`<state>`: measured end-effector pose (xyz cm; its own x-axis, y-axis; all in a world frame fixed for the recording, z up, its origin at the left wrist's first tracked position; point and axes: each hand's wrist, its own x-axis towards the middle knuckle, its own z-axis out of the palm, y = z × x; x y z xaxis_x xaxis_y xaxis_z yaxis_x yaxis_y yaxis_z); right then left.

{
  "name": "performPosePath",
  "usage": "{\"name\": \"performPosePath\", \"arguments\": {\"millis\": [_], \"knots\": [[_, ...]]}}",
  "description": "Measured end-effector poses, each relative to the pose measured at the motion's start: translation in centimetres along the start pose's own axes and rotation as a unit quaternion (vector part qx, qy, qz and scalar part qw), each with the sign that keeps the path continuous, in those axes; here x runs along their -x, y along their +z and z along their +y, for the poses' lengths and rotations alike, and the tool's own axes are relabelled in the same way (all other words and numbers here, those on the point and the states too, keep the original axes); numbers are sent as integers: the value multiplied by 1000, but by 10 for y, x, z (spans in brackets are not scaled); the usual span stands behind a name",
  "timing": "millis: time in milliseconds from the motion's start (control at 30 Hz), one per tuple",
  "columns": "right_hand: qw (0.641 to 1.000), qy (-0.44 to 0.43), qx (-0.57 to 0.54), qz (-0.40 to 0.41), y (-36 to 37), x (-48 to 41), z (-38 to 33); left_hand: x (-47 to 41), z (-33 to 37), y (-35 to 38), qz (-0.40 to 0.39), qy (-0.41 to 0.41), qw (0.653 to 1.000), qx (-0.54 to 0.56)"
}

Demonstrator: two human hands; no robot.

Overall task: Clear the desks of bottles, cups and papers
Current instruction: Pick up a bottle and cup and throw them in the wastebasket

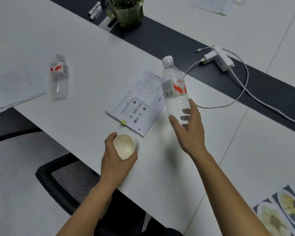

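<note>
A person's left hand point(115, 161) grips a paper cup point(123, 145) and the right hand point(190, 132) clasps a tilted, capped water bottle point(174, 86) low down, clipped papers point(140, 103) lying just beyond both; a firmer, higher hold would likely steady the bottle.

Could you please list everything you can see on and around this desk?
Water bottle: one, clear, red label, right of centre.
Second bottle: one, clear, red label, left.
Paper cup: one, white, near edge.
Clipped papers: one set, white, centre.
Paper stack: one, white, far left.
Potted plant: one, green, dark strip.
Charger: one, white, cabled, dark strip, right.
Food photos: count unclear, yellowish, bottom right.
Chair: one, black, below near edge.
Left hand: one, holds the paper cup.
Right hand: one, grips the water bottle.
</note>
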<state>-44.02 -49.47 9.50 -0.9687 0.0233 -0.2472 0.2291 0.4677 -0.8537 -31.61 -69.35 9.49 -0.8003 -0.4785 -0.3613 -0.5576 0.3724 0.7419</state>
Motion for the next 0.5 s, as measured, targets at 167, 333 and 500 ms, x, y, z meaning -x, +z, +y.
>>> {"name": "performPosePath", "arguments": {"millis": [167,333,500], "knots": [[989,47,-123,-62,3,118,30,55,5,-41,68,38,997,23],[983,27,-110,-147,33,174,15,102,-13,-99,144,55,988,27],[978,-69,-94,-175,78,197,-49,121,-45,-179,234,58,963,120]]}}
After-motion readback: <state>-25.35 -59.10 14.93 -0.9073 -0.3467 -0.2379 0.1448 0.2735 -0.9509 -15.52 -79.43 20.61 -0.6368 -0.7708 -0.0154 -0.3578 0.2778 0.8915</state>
